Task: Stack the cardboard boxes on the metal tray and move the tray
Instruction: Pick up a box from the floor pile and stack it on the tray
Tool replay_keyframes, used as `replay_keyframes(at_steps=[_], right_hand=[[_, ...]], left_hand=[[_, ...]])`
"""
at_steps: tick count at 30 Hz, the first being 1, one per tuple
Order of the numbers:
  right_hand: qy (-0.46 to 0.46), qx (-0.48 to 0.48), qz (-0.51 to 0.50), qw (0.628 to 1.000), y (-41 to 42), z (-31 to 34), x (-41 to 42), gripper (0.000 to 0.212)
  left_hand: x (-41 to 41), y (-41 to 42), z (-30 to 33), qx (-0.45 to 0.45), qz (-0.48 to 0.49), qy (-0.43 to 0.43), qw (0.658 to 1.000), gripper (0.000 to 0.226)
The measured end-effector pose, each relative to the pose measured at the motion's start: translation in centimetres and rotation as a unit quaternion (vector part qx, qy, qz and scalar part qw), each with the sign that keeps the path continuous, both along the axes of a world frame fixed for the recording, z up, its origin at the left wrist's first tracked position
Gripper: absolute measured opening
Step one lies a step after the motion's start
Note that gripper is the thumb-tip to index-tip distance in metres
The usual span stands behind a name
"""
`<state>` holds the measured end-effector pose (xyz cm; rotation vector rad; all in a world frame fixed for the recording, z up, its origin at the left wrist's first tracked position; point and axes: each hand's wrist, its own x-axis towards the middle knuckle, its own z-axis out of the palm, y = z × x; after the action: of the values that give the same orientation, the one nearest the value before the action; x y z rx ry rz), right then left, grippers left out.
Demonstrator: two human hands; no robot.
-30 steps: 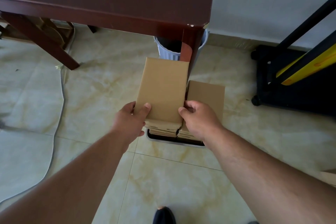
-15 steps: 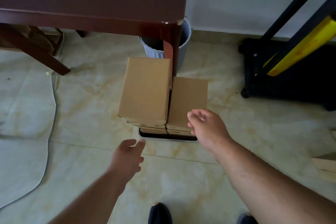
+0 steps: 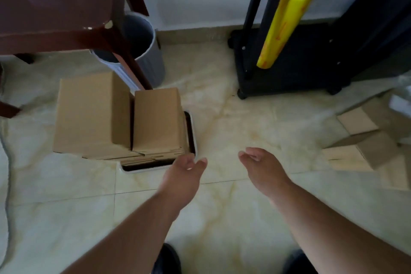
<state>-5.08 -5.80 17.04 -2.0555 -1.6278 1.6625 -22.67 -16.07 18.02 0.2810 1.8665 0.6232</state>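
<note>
On the floor by the table leg [image 3: 131, 66]: tray [image 3: 193, 138], two stacks of boxes [image 3: 124, 115] aboard. Boxes light, stiff, likely to slide; I'd grip the tray's rim. My left hand [image 3: 184, 173], right hand [image 3: 262, 164]: fingers loose, holding nothing.

The cardboard boxes [image 3: 115, 115] cover most of the metal tray [image 3: 193, 133]; I see only its right rim and near corner. The stacks' lower layers are hidden, so no box count. My left hand [image 3: 182, 173] is motion-blurred and its fingertips overlap the tray corner; contact cannot be judged. The table [image 3: 55, 11] is cut off at the top and left edges. The bin [image 3: 146, 51] is partly behind a table leg. The flattened cardboard [image 3: 364, 147] at right is blurred and its pieces cannot be told apart.
</note>
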Motion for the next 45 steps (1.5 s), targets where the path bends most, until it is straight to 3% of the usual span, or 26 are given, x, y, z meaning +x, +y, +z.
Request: replay_keyframes(at_steps=[2, 7, 13, 21, 30, 40, 45], right_hand=[[-0.002, -0.004, -0.035, 0.999, 0.7, -0.1, 3.0, 0.055], [-0.019, -0.013, -0.096, 0.995, 2.9, -0.2, 11.9, 0.054], [-0.029, -0.03, -0.122, 0.992, 5.6, 0.4, 20.6, 0.058], [-0.068, -0.025, -0.143, 0.987, 9.3, 1.3, 31.4, 0.059], [-0.124, -0.034, -0.147, 0.981, 9.6, 0.1, 34.7, 0.06], [-0.127, -0.036, -0.144, 0.981, 11.7, 0.3, 36.0, 0.06], [-0.126, -0.04, -0.126, 0.983, 15.0, -1.9, 38.5, 0.06]], left_hand=[[2.6, 1.8, 0.1, 0.0, -0.02, 0.005, 1.0, 0.087], [10.7, 6.1, 0.3, -0.005, -0.075, 0.004, 0.997, 0.073], [18.4, 9.4, 0.4, -0.01, -0.105, 0.007, 0.994, 0.078], [26.9, 14.1, 0.5, -0.006, -0.13, -0.007, 0.991, 0.067], [29.6, 14.3, -0.7, -0.013, -0.15, -0.028, 0.988, 0.068], [30.0, 16.8, 0.4, -0.029, -0.17, -0.03, 0.984, 0.068], [33.3, 19.2, -1.4, -0.047, -0.14, -0.041, 0.988, 0.08]])
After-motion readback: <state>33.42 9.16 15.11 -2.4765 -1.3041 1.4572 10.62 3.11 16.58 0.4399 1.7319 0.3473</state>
